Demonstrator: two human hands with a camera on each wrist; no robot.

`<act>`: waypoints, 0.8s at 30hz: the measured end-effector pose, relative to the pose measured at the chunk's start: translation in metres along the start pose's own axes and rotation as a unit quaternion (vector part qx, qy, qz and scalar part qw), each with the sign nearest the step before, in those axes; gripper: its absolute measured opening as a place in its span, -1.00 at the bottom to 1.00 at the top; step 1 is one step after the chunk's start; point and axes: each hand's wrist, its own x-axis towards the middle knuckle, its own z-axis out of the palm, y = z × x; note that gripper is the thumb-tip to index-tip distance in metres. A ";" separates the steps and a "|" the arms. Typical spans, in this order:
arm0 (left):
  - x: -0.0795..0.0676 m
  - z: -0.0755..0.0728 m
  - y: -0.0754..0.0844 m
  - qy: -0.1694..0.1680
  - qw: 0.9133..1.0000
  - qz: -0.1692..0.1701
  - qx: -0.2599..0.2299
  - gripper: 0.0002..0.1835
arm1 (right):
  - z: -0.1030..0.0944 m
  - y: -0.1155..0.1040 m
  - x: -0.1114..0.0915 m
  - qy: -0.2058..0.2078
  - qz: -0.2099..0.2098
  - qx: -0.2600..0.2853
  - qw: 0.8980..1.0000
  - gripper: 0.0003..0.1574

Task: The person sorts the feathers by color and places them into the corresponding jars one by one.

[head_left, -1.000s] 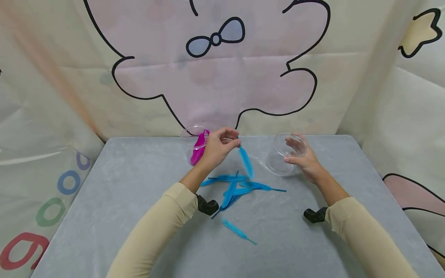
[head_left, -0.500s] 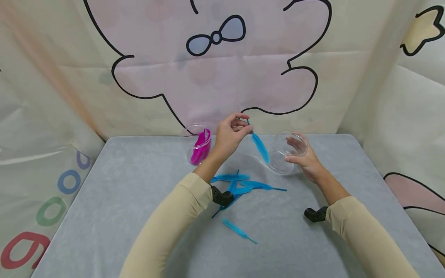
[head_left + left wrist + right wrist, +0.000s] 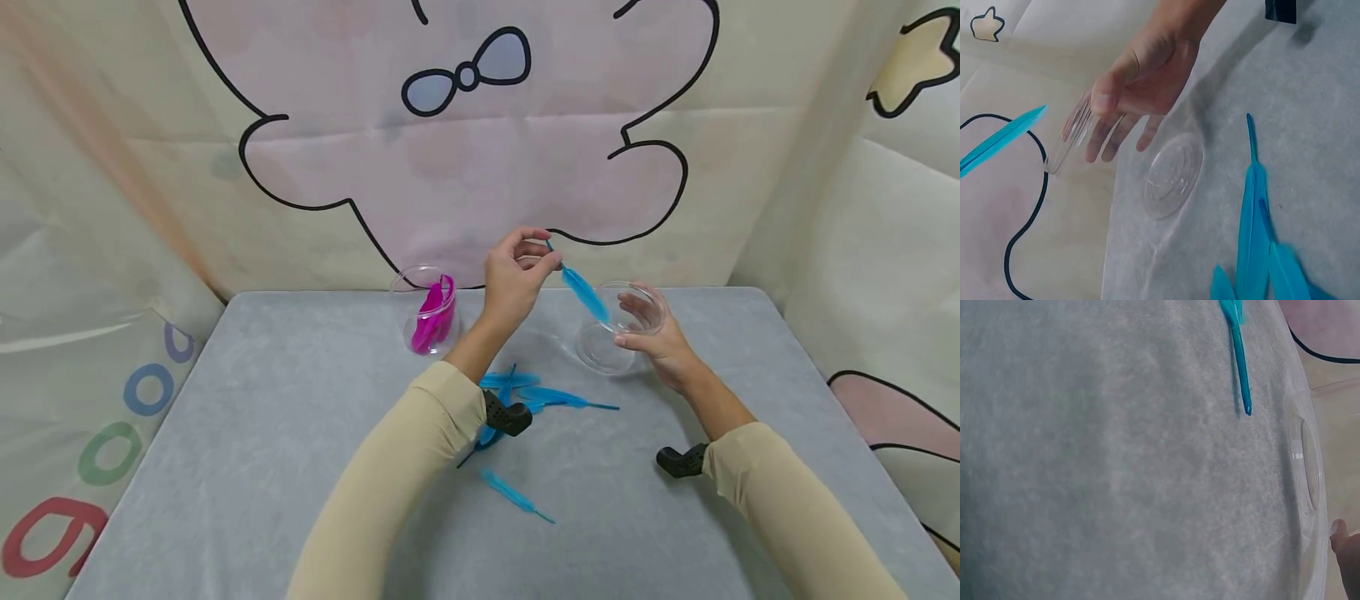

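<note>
Pinched by the quill between thumb and fingers of the left hand [image 3: 512, 282]: a blue feather [image 3: 585, 293], held off the desk [image 3: 300, 417] and slanting down to the right. Swung rightward since a second ago, from beside the left cup [image 3: 408, 329] to the right cup [image 3: 600, 343]; in the head view, overlapping the rim, but in the left wrist view just apart from it, so not inside. Suggests, as a judgement, a carry across nearly complete, with only the rim in the way. Gripped by the right hand [image 3: 663, 342], fingers and thumb round the side: the right cup, near the far edge, unmoved over that second. Near the far edge too, left of the middle: the left cup, with magenta feathers [image 3: 433, 323] inside. Closer to the near edge, a loose pile of blue feathers [image 3: 555, 397]; nearer still, a single blue feather [image 3: 513, 492]. Across the pile, now hiding more of it: the left sleeve [image 3: 397, 467] and black wrist device [image 3: 510, 417]. Beyond the far edge, a printed backdrop [image 3: 450, 183].
</note>
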 end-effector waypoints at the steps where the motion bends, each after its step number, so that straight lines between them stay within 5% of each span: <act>1: 0.001 0.002 0.000 0.003 1.000 0.000 0.001 -0.76 | 0.000 0.000 0.000 -0.001 0.000 -0.002 1.000 0.08; 10: 0.002 0.022 -0.005 0.016 0.999 0.014 0.028 -0.79 | 0.001 -0.002 0.003 0.012 0.025 -0.009 1.000 0.08; 24: -0.012 0.044 -0.017 -0.034 0.994 0.018 0.097 -0.81 | 0.004 -0.001 0.001 0.017 0.021 0.006 1.000 0.05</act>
